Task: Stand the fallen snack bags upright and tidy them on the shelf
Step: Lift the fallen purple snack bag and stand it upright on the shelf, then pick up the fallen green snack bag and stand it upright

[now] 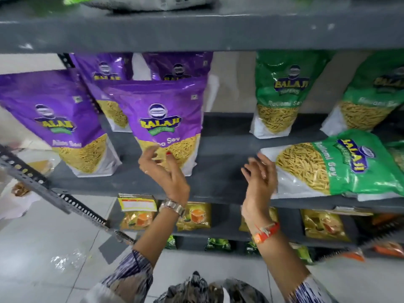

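A green snack bag (341, 167) lies on its side at the right of the grey shelf (220, 149). My right hand (261, 178) is open just at its white bottom end, fingers spread, touching or nearly touching it. My left hand (164, 171) is open in front of the lower edge of an upright purple snack bag (166, 123), holding nothing. Another purple bag (59, 127) stands to the left, with two more purple bags behind. Two green bags (282, 92) (371, 95) stand upright at the back right.
The shelf above (196, 33) hangs low over the bags. A perforated metal upright (54, 193) slants across the lower left. Yellow packets (137, 212) sit on the shelf below, green packets lower still. Tiled floor lies underneath.
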{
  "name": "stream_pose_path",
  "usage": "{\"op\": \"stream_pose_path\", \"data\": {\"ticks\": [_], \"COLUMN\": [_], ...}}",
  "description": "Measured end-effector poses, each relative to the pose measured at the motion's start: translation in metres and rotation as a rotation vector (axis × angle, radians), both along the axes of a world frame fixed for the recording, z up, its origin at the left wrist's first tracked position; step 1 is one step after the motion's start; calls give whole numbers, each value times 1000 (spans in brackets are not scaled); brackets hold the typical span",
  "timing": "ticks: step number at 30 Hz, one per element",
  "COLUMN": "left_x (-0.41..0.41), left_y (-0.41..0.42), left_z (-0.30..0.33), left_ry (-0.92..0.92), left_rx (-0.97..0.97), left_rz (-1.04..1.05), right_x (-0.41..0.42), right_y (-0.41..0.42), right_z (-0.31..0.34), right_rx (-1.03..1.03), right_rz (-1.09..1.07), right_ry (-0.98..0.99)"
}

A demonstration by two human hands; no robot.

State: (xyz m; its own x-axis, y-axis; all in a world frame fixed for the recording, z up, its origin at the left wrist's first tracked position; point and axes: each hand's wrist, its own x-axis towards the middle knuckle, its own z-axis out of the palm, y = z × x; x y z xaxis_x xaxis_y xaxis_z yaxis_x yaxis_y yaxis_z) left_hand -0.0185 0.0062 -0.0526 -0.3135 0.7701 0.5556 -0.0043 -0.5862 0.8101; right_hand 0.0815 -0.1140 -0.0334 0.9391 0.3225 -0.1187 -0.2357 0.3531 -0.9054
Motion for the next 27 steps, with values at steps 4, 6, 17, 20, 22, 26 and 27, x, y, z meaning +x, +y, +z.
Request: {"op": "stream_pose_path", "data": {"ticks": [4, 6, 17, 20, 22, 26, 27], "left_x": [71, 116, 243, 225, 201, 157, 146], "left_y": [-36, -44, -39, -38, -40, -66, -76], "left_z": [7, 13, 40, 40, 40, 42, 42], "left_ry": [172, 355, 985, 1084, 1208, 1043, 962], "left_rx": [160, 198, -775, -809, -712, -638, -647], "left_rz": [-329, -488, -1494, -1674, -1723, -1587, -1554], "right_x": [18, 40, 80, 83, 86, 96, 99], "right_y": [-56, -77, -117, -126, -129, -137, -141], "right_z": [-7, -11, -9, -16, -19, -21, -21], "right_rx": [-43, -79, -76, -32, 2, 7, -12], "right_rz": [-371, -439, 62, 111, 118, 158, 194], "right_ry": [169, 331, 295, 253, 239, 289, 272]}}
